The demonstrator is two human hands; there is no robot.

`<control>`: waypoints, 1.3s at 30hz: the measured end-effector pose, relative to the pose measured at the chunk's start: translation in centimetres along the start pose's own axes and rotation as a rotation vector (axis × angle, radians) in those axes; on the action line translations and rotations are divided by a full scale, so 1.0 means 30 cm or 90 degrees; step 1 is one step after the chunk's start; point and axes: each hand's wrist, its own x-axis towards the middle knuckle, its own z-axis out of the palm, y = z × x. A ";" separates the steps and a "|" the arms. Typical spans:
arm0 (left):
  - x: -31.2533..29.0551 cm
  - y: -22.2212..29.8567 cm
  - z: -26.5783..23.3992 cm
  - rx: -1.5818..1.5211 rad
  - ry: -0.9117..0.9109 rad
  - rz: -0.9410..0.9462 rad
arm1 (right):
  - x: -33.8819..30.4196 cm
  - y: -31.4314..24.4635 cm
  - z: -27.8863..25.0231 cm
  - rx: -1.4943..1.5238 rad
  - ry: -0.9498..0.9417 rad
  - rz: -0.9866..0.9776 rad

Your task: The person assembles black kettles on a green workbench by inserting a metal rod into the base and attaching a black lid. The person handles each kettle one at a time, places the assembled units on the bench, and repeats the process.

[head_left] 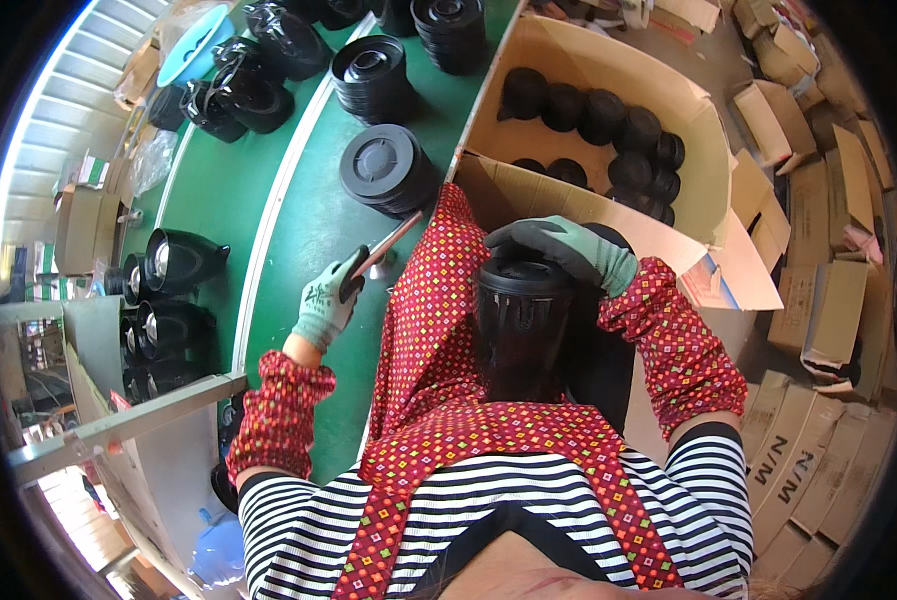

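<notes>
Green-gloved left hand [331, 300], nine o'clock, closed on slim brownish stick [397, 236]; right hand [566, 245], arched over glossy black plastic cylinder [519, 340], grip unclear, should steady it.

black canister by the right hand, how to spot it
From the green table, look right to the patterned red apron. The black canister rests against it, under the right hand. Unlike the black pieces in the box, a hand touches it.

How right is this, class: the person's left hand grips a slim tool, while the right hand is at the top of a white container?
Only the colour is wrong: the container is black, as the head view shows. The left hand does grip a slim tool, and the right hand is at the container's top.
</notes>
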 end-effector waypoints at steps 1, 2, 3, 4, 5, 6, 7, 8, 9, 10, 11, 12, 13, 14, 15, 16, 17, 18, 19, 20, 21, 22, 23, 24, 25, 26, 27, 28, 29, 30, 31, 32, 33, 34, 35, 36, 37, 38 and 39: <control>-0.028 0.081 -0.036 0.004 0.026 0.014 | 0.003 -0.005 0.000 -0.006 0.009 0.025; -0.046 0.124 -0.050 -0.018 0.070 0.062 | 0.014 0.017 0.009 -0.027 0.014 0.019; -0.060 0.157 -0.054 -0.046 0.115 0.109 | 0.020 0.021 0.023 -0.075 0.039 -0.001; -0.078 0.215 -0.074 -0.103 0.131 0.075 | 0.024 0.023 0.039 -0.119 0.059 -0.023; -0.075 0.273 -0.105 -0.174 0.127 0.052 | 0.023 0.012 0.053 -0.162 0.082 -0.045; -0.070 0.330 -0.135 -0.245 0.125 0.027 | 0.016 -0.030 0.061 -0.102 0.062 0.041; -0.060 0.391 -0.172 -0.312 0.125 0.001 | 0.008 -0.053 0.080 -0.243 0.159 -0.056; -0.040 0.451 -0.215 -0.293 0.107 0.014 | -0.004 -0.070 0.105 -0.384 0.262 -0.151; -0.016 0.505 -0.254 -0.265 0.096 0.043 | -0.012 -0.098 0.114 -0.527 0.368 -0.242; -0.007 0.545 -0.279 -0.237 0.092 0.061 | -0.003 -0.138 0.102 -0.616 0.341 -0.294; 0.003 0.573 -0.295 -0.219 0.096 0.089 | -0.001 -0.180 0.096 -0.705 0.310 -0.345; 0.001 0.610 -0.316 -0.213 0.095 0.120 | 0.014 -0.191 0.094 -0.723 0.291 -0.414; 0.019 0.638 -0.332 -0.222 0.088 0.159 | 0.042 -0.227 0.073 -0.754 0.242 -0.414; 0.036 0.661 -0.351 -0.260 0.066 0.182 | 0.067 -0.248 0.057 -0.711 0.240 -0.388; 0.054 0.684 -0.369 -0.355 0.015 0.187 | 0.088 -0.250 0.035 -0.670 0.238 -0.362; 0.075 0.714 -0.397 -0.448 -0.041 0.192 | 0.103 -0.232 -0.003 -0.517 0.172 -0.305; 0.118 0.729 -0.426 -0.442 -0.099 0.270 | 0.122 -0.135 -0.035 -0.410 0.171 -0.339; 0.175 0.737 -0.451 -0.445 -0.167 0.352 | 0.125 -0.068 -0.050 -0.464 0.164 -0.353; 0.193 0.747 -0.435 -0.395 -0.163 0.371 | 0.134 -0.029 -0.067 -0.480 0.142 -0.375; 0.212 0.753 -0.418 -0.346 -0.159 0.393 | 0.141 0.010 -0.084 -0.498 0.123 -0.395; 0.251 0.763 -0.417 -0.244 -0.152 0.475 | 0.148 0.039 -0.107 -0.480 0.100 -0.418; 0.260 0.785 -0.403 -0.191 -0.124 0.507 | 0.148 0.038 -0.106 -0.406 0.097 -0.445; 0.280 0.805 -0.362 -0.235 -0.096 0.561 | 0.147 0.040 -0.102 -0.333 0.090 -0.474; 0.282 0.818 -0.331 -0.268 -0.133 0.565 | 0.163 0.064 -0.109 -0.302 0.057 -0.413; 0.277 0.835 -0.302 -0.298 -0.166 0.562 | 0.173 0.061 -0.087 -0.206 0.054 -0.418; 0.272 0.870 -0.271 -0.364 -0.167 0.547 | 0.175 0.056 -0.064 -0.114 0.059 -0.423; 0.261 0.907 -0.252 -0.353 -0.154 0.531 | 0.206 0.064 -0.061 -0.126 0.011 -0.462; 0.243 0.946 -0.219 -0.295 -0.090 0.492 | 0.236 0.073 -0.060 -0.135 -0.038 -0.498; 0.226 0.985 -0.185 -0.239 -0.027 0.452 | 0.242 0.056 -0.044 -0.072 -0.058 -0.525; 0.215 1.027 -0.169 -0.171 -0.001 0.414 | 0.233 0.033 -0.011 0.007 -0.059 -0.544; 0.203 1.060 -0.144 -0.108 0.012 0.388 | 0.232 0.015 0.018 0.075 -0.060 -0.563; 0.202 1.067 -0.134 -0.100 0.010 0.387 | 0.224 -0.008 0.040 0.116 -0.045 -0.574; 0.203 1.070 -0.132 -0.094 0.009 0.386 | 0.224 -0.014 0.050 0.099 -0.028 -0.596; 0.205 1.071 -0.132 -0.113 0.015 0.383 | 0.221 -0.014 0.057 0.084 -0.007 -0.619; 0.208 1.067 -0.138 -0.133 0.021 0.379 | 0.219 -0.013 0.061 0.069 0.015 -0.641; 0.214 1.040 -0.159 -0.167 -0.023 0.398 | 0.206 0.013 0.056 0.006 0.037 -0.627; 0.211 0.993 -0.153 -0.260 -0.038 0.443 | 0.192 0.033 0.057 -0.057 0.056 -0.612; 0.208 0.944 -0.169 -0.309 -0.083 0.504 | 0.180 0.050 0.055 -0.120 0.072 -0.598; 0.203 0.893 -0.186 -0.359 -0.128 0.564 | 0.132 0.053 0.070 -0.197 0.127 -0.557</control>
